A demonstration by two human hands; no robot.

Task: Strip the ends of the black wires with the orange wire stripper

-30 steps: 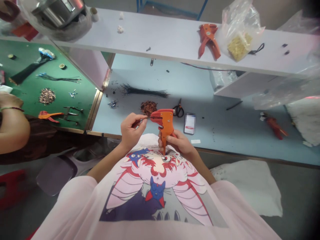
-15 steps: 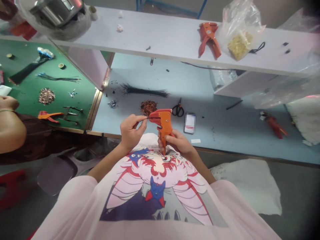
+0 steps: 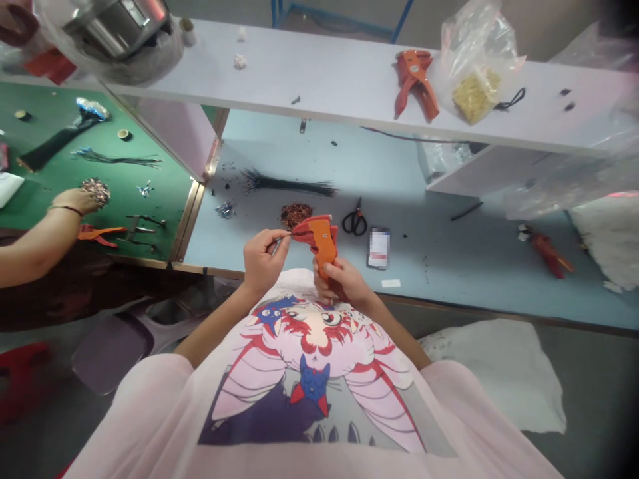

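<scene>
Bench scene, viewed from the wearer's head. A pale blue surface (image 3: 414, 279) runs across the middle, a white shelf (image 3: 319, 73) stands over its far side, and a green surface (image 3: 164, 166) lies to the left. The person's pale pink printed T-shirt (image 3: 309, 406) fills the near foreground.

Both hands are raised just off the near edge of the blue surface, close together. Right hand (image 3: 344, 283) is closed around the grip of an orange wire stripper (image 3: 323, 246), its head tilted left. Left hand (image 3: 262, 258) pinches a thin wire (image 3: 282, 235), the wire's end at the tool's head; probably touching, though it is too small to tell whether it sits inside.

Beyond the hands on the blue surface: copper-coloured wire clippings (image 3: 297, 215), a bundle of black wires (image 3: 287, 185), black-handled scissors (image 3: 355, 223). At left, a co-worker's hand (image 3: 74, 199) touches a pile of clippings (image 3: 97, 189) on the green surface. On the shelf: a second orange wire stripper (image 3: 414, 83), beside a plastic bag of yellow pieces (image 3: 476, 96).
</scene>
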